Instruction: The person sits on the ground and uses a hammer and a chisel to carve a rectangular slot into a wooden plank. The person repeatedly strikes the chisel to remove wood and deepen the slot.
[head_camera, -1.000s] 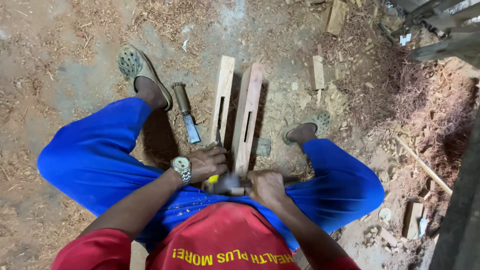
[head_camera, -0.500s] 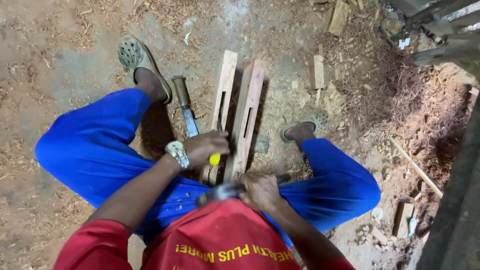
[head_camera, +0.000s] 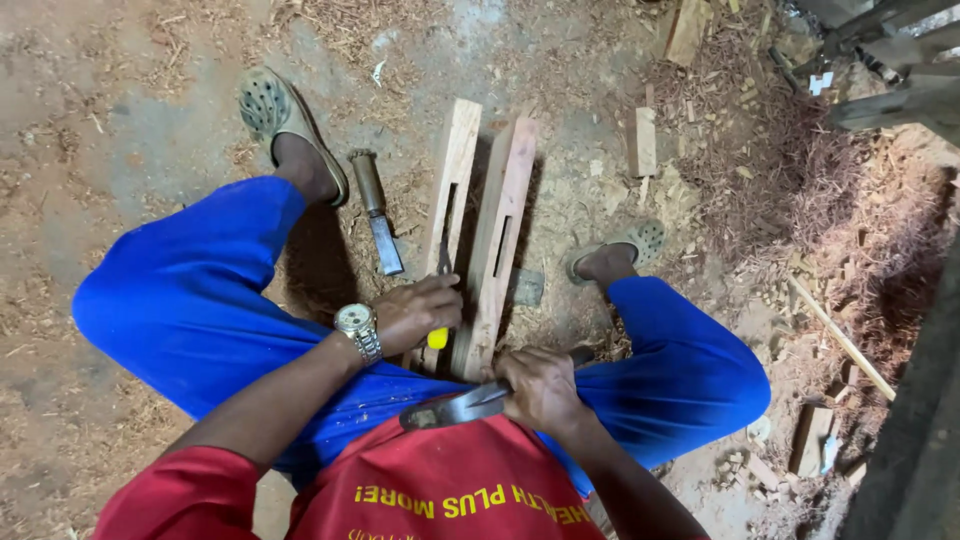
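- Between the seated person's knees, two mortised wooden rails (head_camera: 478, 230) lie side by side on the sawdust-strewn floor (head_camera: 120, 120), touching along their length.
- Left hand (head_camera: 418, 312), wristwatch (head_camera: 358, 328) on the wrist, is closed around a yellow-handled chisel (head_camera: 438, 335) whose blade stands in the slot of the left rail.
- Right hand (head_camera: 540, 388) is wrapped tight around a hammer (head_camera: 462, 406), held near the lap, head pointing left.
- Spare chisel (head_camera: 377, 212) with a wooden handle lies on the floor just left of the rails, beside a sandalled foot (head_camera: 290, 130).
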